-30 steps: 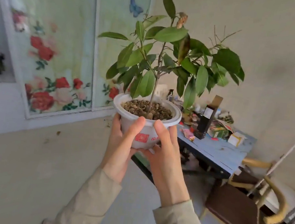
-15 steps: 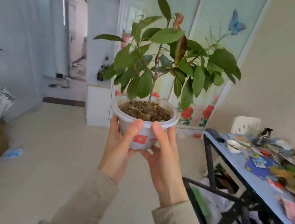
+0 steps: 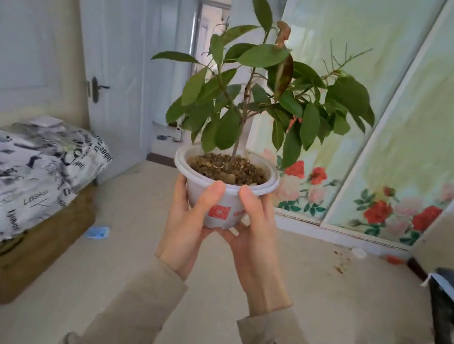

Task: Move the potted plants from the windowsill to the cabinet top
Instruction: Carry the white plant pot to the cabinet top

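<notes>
A small green-leaved plant grows from brown soil in a white plastic pot with a red label. I hold it upright in front of me, above the floor. My left hand cups the pot's left side with the thumb near the rim. On the right side my right hand wraps the pot the same way. Both sleeves are beige. No windowsill or cabinet top shows in this view.
A bed with a black-and-white printed cover stands at the left. A white door and an open doorway lie ahead. Sliding panels painted with roses fill the right. A dark table frame juts in at the lower right.
The view has swung left: the cluttered blue table and chair have left the frame, and the bed, door and doorway have come in. The pot stays held the same way in both hands.
</notes>
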